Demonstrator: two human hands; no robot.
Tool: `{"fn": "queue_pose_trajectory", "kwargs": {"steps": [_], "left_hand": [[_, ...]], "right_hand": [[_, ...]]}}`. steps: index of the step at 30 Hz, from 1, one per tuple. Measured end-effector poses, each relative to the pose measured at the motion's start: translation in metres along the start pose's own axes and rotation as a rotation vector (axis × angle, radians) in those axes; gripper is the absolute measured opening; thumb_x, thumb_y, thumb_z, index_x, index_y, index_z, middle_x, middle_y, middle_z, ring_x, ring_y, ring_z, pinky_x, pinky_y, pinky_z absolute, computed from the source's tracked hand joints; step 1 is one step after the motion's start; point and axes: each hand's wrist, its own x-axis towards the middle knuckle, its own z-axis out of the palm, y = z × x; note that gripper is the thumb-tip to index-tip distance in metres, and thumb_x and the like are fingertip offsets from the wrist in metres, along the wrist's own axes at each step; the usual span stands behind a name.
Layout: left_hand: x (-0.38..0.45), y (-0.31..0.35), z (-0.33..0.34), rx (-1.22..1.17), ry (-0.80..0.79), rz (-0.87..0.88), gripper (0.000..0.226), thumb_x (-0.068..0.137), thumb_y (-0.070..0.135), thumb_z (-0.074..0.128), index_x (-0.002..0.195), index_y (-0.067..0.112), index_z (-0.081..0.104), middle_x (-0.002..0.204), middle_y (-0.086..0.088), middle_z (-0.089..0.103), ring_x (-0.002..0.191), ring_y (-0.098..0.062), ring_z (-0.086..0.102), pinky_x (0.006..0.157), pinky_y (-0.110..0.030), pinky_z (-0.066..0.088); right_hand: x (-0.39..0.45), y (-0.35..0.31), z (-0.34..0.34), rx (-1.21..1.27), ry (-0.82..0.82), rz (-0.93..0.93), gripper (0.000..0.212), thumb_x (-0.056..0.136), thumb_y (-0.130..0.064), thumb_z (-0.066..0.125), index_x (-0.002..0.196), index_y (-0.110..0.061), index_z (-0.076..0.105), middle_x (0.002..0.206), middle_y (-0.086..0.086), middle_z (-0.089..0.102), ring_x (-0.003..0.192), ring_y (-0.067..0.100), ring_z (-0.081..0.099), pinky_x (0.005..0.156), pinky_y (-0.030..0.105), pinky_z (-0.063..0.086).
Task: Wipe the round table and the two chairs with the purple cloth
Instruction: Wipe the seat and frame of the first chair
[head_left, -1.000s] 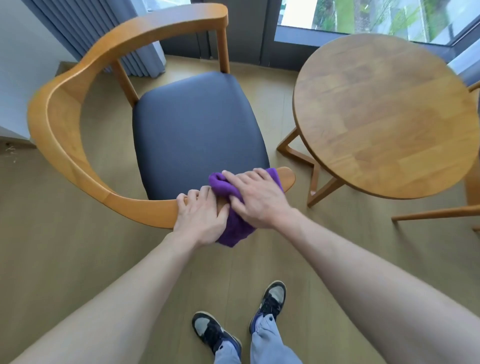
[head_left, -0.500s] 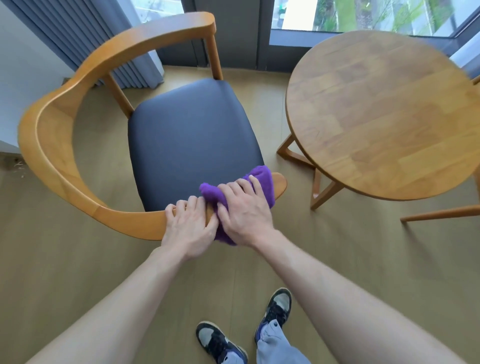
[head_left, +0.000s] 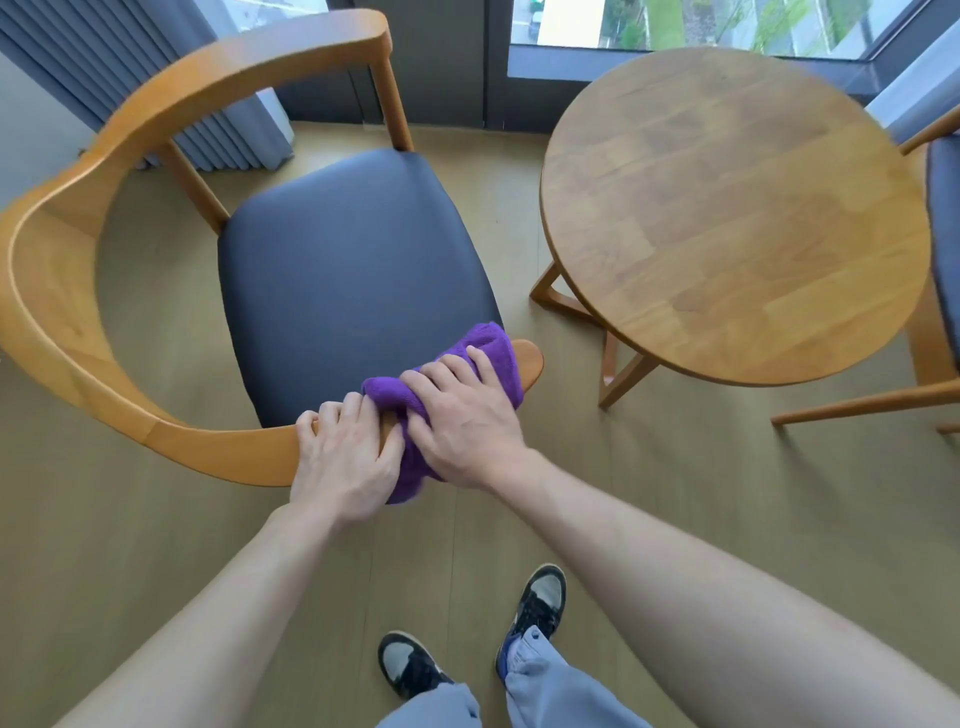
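My right hand (head_left: 467, 431) is pressed down on the bunched purple cloth (head_left: 488, 348), fingers spread over it and curled around its top, clamping it against the near arm of the curved light-wood armchair with the dark padded seat (head_left: 353, 280). The cloth wraps over that armrest close to its rounded free end, which pokes out bare just at the cloth's 3 o'clock side; a fold of purple hangs below the rail between my two wrists. My left hand (head_left: 345, 457) sits just at 9 o'clock of the right one, touching it, with the fingers hooked over the top of the same armrest and gripping the bare wood. So the two hands are side by side, one closed on the rail, the other closed on the cloth.

The chair's bent backrest sweeps round from 9 o'clock up to 12 o'clock of the seat. At 2 o'clock from my hands stands the round table with a pale plank-wood top (head_left: 732, 208), apart from the armchair with floor showing between them. At the table's 3 o'clock edge a second chair with a dark seat (head_left: 943, 244) is only partly in view. A grey pleated curtain (head_left: 130, 57) hangs at 11 o'clock. My two dark-and-white sneakers (head_left: 535, 605) stand on the tan wood floor (head_left: 130, 519) at 6 o'clock.
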Motion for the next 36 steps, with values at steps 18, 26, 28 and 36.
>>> {"fn": "queue_pose_trajectory", "kwargs": {"steps": [18, 26, 28, 36], "left_hand": [[0.002, -0.002, -0.001, -0.015, -0.059, 0.008, 0.048, 0.097, 0.053, 0.018, 0.123, 0.025, 0.047, 0.118, 0.002, 0.050, 0.119, -0.027, 0.045, 0.108, -0.047, 0.023], [0.001, -0.001, 0.001, -0.013, -0.042, 0.006, 0.047, 0.100, 0.051, 0.020, 0.127, 0.024, 0.047, 0.126, 0.000, 0.052, 0.121, -0.028, 0.045, 0.111, -0.050, 0.022], [0.000, -0.001, 0.000, -0.022, -0.034, 0.009, 0.040, 0.096, 0.044, 0.016, 0.114, 0.024, 0.046, 0.111, 0.003, 0.047, 0.114, -0.028, 0.046, 0.107, -0.048, 0.025], [0.001, -0.001, 0.001, -0.028, -0.038, 0.006, 0.056, 0.096, 0.056, 0.019, 0.133, 0.025, 0.046, 0.131, 0.001, 0.052, 0.124, -0.025, 0.043, 0.113, -0.049, 0.020]], "right_hand": [[0.010, 0.026, -0.013, -0.063, -0.062, 0.000, 0.038, 0.101, -0.039, 0.042, 0.128, -0.019, 0.060, 0.121, 0.003, 0.067, 0.119, 0.028, 0.054, 0.121, 0.043, 0.018], [0.030, 0.011, -0.012, -0.125, -0.047, 0.273, 0.034, 0.097, -0.038, 0.039, 0.104, -0.016, 0.065, 0.114, 0.007, 0.070, 0.113, 0.029, 0.058, 0.119, 0.047, 0.021], [0.024, -0.016, 0.003, -0.071, -0.052, 0.133, 0.033, 0.098, -0.038, 0.040, 0.104, -0.017, 0.064, 0.111, 0.005, 0.070, 0.108, 0.029, 0.059, 0.118, 0.045, 0.022], [0.023, 0.051, -0.023, -0.054, -0.016, 0.203, 0.033, 0.103, -0.039, 0.038, 0.110, -0.018, 0.062, 0.113, 0.004, 0.069, 0.107, 0.029, 0.057, 0.099, 0.041, 0.035]]}}
